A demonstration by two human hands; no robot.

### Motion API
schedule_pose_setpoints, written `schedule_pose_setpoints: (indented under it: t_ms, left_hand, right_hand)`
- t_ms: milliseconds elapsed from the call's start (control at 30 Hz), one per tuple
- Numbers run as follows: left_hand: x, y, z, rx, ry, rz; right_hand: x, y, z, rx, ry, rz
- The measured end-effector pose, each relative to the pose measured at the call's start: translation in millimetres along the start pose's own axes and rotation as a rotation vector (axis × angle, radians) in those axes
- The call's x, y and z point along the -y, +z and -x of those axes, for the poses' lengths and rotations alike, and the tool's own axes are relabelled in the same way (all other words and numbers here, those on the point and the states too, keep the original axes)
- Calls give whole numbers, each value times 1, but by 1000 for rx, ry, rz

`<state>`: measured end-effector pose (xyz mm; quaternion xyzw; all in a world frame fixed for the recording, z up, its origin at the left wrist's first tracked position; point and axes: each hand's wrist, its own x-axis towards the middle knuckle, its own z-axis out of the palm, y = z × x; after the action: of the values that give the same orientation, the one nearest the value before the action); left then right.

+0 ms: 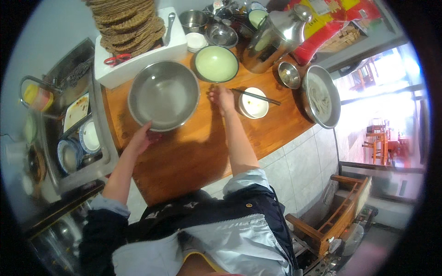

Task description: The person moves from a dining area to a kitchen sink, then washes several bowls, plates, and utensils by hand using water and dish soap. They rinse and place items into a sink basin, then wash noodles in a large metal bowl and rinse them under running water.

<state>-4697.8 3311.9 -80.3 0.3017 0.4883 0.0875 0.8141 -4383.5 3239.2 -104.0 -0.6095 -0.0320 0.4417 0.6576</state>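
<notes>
A large stainless steel bowl (164, 95) stands on the wooden table before me, pale and cloudy inside. At its near rim is the thumb of my left hand (143, 138); the other fingers are beside the outer wall, and whether they grip it cannot be told. My right hand (222, 98) is over the table to the right of this bowl, fingers loosely curled and apart, with nothing visible in them. Just beyond it sits a pale green enamel bowl (217, 63) with a dark rim. To its right, dark chopsticks (257, 96) lie across stacked white bowls (255, 109).
A metal basin (323, 98) with pale strands inside stands at the table's right edge, beside a small metal bowl (289, 76). Behind rises a tall steel canister (272, 39). A white foam box (140, 63) holds red-handled scissors (117, 59). Left is a sink (103, 151) with dishes.
</notes>
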Motion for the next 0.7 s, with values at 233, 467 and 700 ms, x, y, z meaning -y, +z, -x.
schedule_pose_setpoints:
  t_ms: [233, 467, 700]
  left_hand:
    - [-1, 4, -8, -48, -11, 83]
    - [-8, 10, -8, -81, -69, 53]
    - [-8, 11, -6, -83, -32, 25]
  right_hand:
    - [-37, -21, 70, 143, 125, -57]
    - [35, -120, 136, -372, -450, 836]
    - [118, -154, 33, -49, -536, 1495]
